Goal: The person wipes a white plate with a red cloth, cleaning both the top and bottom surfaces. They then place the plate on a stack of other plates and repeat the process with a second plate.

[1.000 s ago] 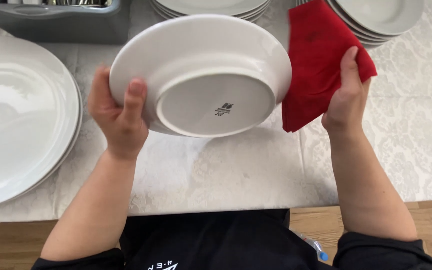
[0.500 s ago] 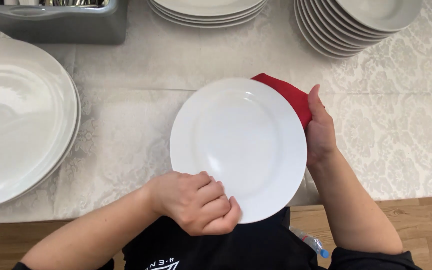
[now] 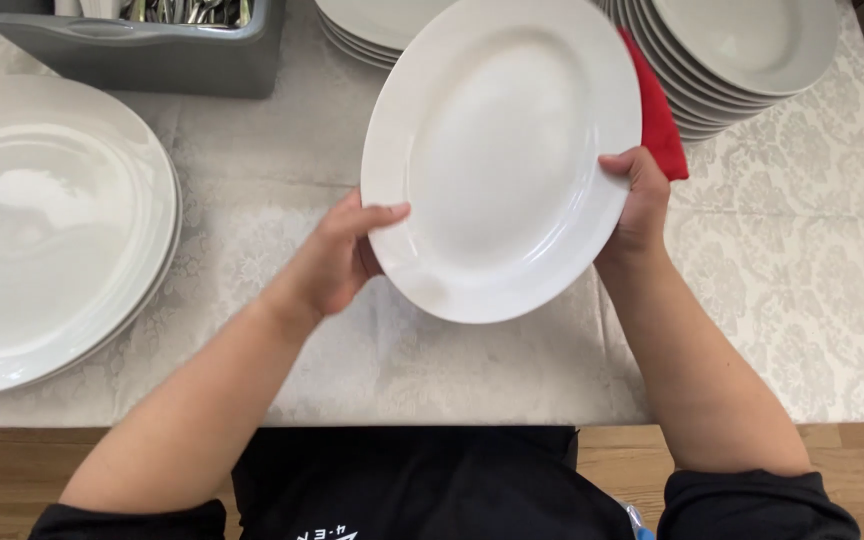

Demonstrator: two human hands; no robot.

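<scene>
View: one head camera, aimed steeply down.
Range: close; table (image 3: 772, 300) fills the frame, forearms enter from below.

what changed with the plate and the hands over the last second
The white plate was flipped from underside-up to face-up, then lifted up and away towards the stacks. The left hand shifted its grip from the left rim to the lower left edge. The right hand kept the red cloth against the plate. Stacked plates and cutlery bin stayed put.

Left hand (image 3: 337, 262) and right hand (image 3: 637, 205) grip a white oval porcelain plate (image 3: 502, 150); a red cloth (image 3: 660, 130) lies behind its right rim, above the damask-covered table (image 3: 802, 290).
</scene>
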